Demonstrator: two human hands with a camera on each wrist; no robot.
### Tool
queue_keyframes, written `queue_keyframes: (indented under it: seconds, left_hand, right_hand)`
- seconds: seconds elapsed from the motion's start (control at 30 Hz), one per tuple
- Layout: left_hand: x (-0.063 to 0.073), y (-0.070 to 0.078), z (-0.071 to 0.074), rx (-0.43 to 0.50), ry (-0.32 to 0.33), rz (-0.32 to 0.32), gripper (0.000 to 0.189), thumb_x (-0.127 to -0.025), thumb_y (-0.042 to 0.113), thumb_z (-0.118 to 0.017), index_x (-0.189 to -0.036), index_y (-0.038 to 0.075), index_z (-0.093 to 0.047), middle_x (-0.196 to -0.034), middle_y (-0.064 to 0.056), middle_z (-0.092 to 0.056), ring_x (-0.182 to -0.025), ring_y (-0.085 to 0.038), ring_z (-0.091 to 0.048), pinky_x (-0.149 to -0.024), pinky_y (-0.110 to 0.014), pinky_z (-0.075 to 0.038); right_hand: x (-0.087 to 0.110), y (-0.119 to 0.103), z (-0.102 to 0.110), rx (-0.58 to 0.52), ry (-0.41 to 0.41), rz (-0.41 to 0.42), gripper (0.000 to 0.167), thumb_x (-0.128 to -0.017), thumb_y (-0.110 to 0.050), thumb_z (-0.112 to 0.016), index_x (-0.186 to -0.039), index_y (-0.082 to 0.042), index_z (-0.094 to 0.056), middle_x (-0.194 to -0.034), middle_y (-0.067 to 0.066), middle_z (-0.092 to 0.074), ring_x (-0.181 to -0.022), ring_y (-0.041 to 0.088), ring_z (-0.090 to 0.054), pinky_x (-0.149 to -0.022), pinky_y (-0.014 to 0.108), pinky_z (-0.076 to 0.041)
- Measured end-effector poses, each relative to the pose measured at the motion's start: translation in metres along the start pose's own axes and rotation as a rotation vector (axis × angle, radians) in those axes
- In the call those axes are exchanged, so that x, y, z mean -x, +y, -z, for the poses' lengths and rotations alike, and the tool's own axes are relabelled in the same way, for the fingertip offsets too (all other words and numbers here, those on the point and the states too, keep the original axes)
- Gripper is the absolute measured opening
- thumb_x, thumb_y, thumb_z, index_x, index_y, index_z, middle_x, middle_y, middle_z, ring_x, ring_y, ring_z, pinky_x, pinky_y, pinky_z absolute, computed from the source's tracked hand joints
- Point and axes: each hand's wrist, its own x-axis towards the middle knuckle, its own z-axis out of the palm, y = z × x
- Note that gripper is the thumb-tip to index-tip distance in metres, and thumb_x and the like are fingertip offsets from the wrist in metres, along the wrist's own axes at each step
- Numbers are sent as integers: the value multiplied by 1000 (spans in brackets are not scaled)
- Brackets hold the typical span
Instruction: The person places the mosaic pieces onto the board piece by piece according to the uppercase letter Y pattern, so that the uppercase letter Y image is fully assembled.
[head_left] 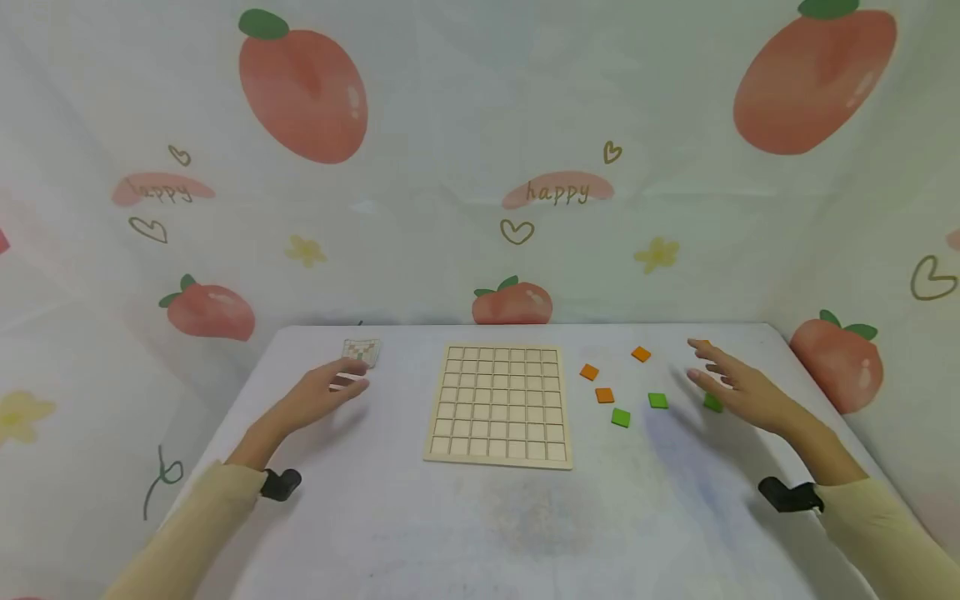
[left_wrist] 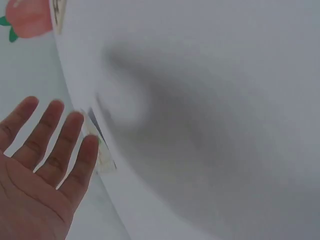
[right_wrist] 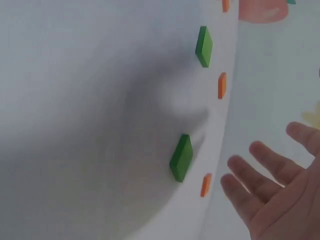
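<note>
My left hand (head_left: 324,393) hovers over the left of the table, fingers relaxed and holding nothing. Just beyond its fingertips lies a small patterned card (head_left: 362,351). On the other side, my right hand (head_left: 738,389) is raised above the table with its fingers spread and nothing in them. Below it is a green square tile (head_left: 713,403), partly covered by the hand in the head view; the right wrist view shows a green tile (right_wrist: 181,158) whole. An orange tile (right_wrist: 206,185) lies past it. A wooden grid board (head_left: 498,406) sits between the hands.
Right of the board lie loose orange tiles (head_left: 604,395) and green tiles (head_left: 621,417). The white table (head_left: 420,533) ends at the back against a hanging cloth (head_left: 435,167) printed with fruit. More cloth hangs at both sides.
</note>
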Motion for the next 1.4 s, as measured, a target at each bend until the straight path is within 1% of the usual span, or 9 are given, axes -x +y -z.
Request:
queue_keyframes:
  seconds: [0.1, 0.17, 0.3, 0.4, 0.5, 0.67, 0.8, 1.17, 1.4]
  left_hand:
    - [-5, 6, -7, 76, -27, -26, 47, -100, 28, -68, -134, -3, -58, -129, -18, -63, -112, -37, -63, -92, -50, -53]
    - [-7, 9, -13, 120, -52, -35, 46, -99, 25, -70, -133, -3, -58, -126, -17, -64, -111, -35, -64, -93, -49, -54]
    - [-10, 15, -25, 198, -109, -64, 48, -95, 22, -75, -132, -3, -58, -125, -17, -64, -111, -34, -64, -94, -47, -53]
    - [-12, 19, -34, 241, -145, -94, 50, -92, 19, -78, -132, -4, -58, -125, -17, -64, -111, -34, -65, -94, -46, -53]
    - [-15, 22, -41, 253, -176, -110, 53, -90, 19, -80, -133, -3, -58, -125, -17, -64, -110, -33, -65, -94, -44, -54]
    - [-18, 26, -50, 224, -214, -109, 57, -88, 23, -83, -133, -1, -58, -125, -13, -64, -108, -29, -65, -92, -40, -55]
    - [-22, 31, -56, 201, -217, -107, 58, -86, 24, -85, -133, 2, -59, -125, -11, -64, -107, -27, -65, -90, -38, -55]
    - [-40, 38, -69, 127, -189, -83, 62, -80, 22, -90, -132, 6, -61, -120, -5, -66, -105, -23, -63, -87, -38, -53]
    - [-50, 40, -73, 56, -168, -113, 61, -75, 24, -92, -126, 4, -64, -115, -4, -66, -103, -23, -62, -89, -40, -51]
  right_hand:
    - [0, -1, -7, -30, 39, 17, 56, -107, -28, -54, -150, 4, -39, -144, 32, -46, -122, 53, -52, -93, 62, -48]
    - [-2, 0, -13, -54, 66, 22, 50, -106, -26, -57, -143, 5, -49, -138, 28, -54, -116, 49, -58, -89, 49, -55]
    - [-4, 3, -23, -99, 98, 58, 39, -102, -20, -65, -131, 6, -61, -127, 23, -63, -109, 37, -64, -84, 22, -52]
    - [-5, 7, -29, -130, 99, 90, 35, -99, -14, -69, -127, 6, -64, -124, 22, -65, -107, 25, -66, -84, 14, -49]
    - [-6, 9, -34, -171, 90, 102, 35, -97, -12, -71, -126, 6, -64, -124, 22, -65, -106, 21, -66, -85, 14, -49]
    - [-5, 11, -40, -225, 65, 93, 40, -96, -12, -73, -129, 6, -62, -126, 23, -63, -111, 38, -63, -86, 15, -49]
    - [-7, 14, -43, -231, 53, 92, 44, -95, -14, -75, -130, 7, -60, -128, 23, -62, -115, 43, -60, -89, 15, -48]
    - [-10, 12, -45, -252, 30, 88, 49, -88, -11, -81, -128, 8, -62, -125, 23, -63, -114, 42, -60, -91, 25, -52]
    - [-18, 13, -48, -200, 15, 40, 48, -86, -14, -84, -125, 6, -64, -120, 19, -67, -107, 36, -61, -90, 31, -53]
